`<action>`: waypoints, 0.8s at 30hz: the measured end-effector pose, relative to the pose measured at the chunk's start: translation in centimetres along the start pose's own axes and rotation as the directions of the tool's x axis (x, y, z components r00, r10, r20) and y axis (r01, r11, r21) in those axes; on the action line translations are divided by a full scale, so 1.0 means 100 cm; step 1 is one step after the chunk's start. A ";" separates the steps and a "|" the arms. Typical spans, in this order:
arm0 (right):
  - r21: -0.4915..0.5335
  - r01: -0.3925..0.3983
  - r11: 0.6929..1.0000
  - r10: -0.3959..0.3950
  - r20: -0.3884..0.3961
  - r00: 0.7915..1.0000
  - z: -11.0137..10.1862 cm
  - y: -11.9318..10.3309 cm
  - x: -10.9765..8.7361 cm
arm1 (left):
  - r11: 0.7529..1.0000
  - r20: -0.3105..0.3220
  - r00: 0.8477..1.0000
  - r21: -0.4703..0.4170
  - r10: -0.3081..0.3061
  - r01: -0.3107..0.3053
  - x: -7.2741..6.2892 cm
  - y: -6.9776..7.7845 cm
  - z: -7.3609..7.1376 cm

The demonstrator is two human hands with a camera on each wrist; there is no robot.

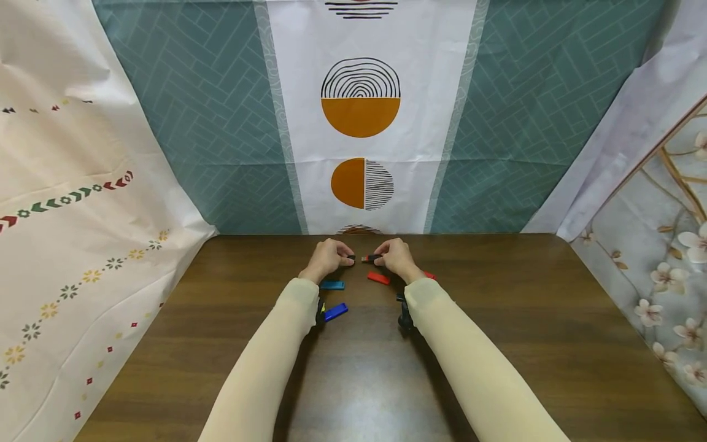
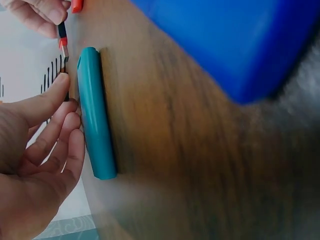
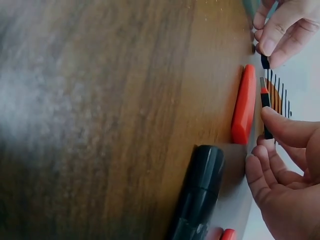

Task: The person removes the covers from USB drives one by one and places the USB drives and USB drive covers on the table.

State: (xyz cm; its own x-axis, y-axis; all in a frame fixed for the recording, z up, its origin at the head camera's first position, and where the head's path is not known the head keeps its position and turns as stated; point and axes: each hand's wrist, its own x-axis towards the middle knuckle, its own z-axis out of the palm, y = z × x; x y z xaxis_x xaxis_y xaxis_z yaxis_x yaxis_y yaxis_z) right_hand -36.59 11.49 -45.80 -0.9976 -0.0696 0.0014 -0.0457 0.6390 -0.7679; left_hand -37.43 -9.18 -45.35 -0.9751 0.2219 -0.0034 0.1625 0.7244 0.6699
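My right hand (image 1: 394, 258) pinches a black and red USB flash drive (image 3: 265, 100) between thumb and fingers. Its bare metal plug points toward my left hand (image 1: 329, 258). That left hand pinches a small black cap (image 3: 265, 61) by thumb and fingertips, mostly covered by them. A short gap separates plug and cap, both held near the table's back edge. Just in front of my left hand lies a teal stick-shaped piece (image 2: 95, 115). A red piece (image 3: 243, 105) lies on the table between the hands, a little nearer to me.
A blue piece (image 1: 336, 312) lies beside the left wrist, with a bit of yellow at its end. Near the right wrist lie a black cylindrical piece (image 3: 200, 190) and another red piece (image 1: 429, 276). Patterned cloth (image 1: 359, 147) hangs behind the wooden table (image 1: 497, 307).
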 end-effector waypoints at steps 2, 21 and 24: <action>-0.011 0.004 1.000 -0.004 0.000 1.000 0.002 -0.001 0.000 | 1.000 0.000 1.000 0.004 0.003 -0.003 0.000 -0.001 0.001; -0.070 0.007 0.998 -0.005 0.028 1.000 0.008 -0.006 0.000 | 1.000 0.038 0.999 0.004 0.005 -0.005 0.000 0.000 0.001; -0.067 0.002 0.998 0.000 0.036 0.999 0.008 -0.007 0.000 | 1.000 0.038 0.999 0.012 0.002 -0.003 0.001 0.000 0.001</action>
State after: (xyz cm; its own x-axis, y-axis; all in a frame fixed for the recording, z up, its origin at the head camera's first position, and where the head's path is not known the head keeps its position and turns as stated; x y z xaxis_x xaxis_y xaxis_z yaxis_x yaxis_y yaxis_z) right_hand -36.52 10.42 -45.77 -0.9950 -0.0971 -0.0216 -0.0515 0.6888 -0.7231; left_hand -37.52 -9.10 -45.47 -0.9683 0.2480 -0.0301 0.1668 0.7313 0.6613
